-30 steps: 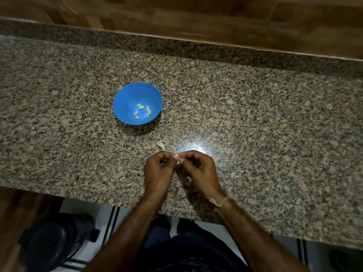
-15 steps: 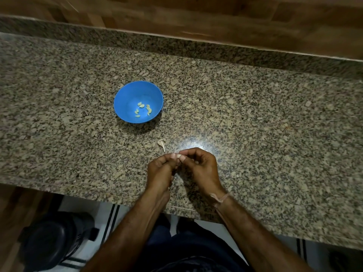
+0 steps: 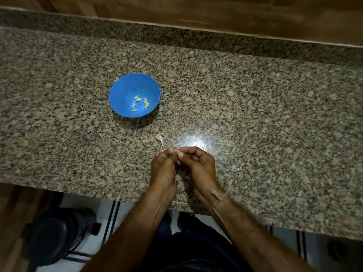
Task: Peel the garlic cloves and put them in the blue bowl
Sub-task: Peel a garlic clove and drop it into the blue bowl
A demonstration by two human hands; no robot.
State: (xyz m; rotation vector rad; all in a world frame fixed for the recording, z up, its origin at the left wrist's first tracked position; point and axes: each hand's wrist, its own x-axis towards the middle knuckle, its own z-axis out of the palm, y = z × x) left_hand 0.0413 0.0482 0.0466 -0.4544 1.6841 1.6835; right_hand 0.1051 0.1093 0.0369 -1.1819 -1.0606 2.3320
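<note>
- Granite counter (image 3: 275, 114) is carrying the blue bowl (image 3: 117, 89), which is sitting up and to the left of our hands, well apart from them
- We are seeing several peeled cloves (image 3: 140, 104) lying in the bottom of that bowl
- We are pinching a small garlic clove (image 3: 179, 152) near the counter's front edge, our left hand (image 3: 164, 165) and right hand (image 3: 198, 163) meeting fingertip to fingertip, fingers curled onto it
- A scrap of garlic skin (image 3: 160, 138) is lying on the counter just beyond our fingertips
- A thread band (image 3: 217, 195) is circling our right wrist
</note>
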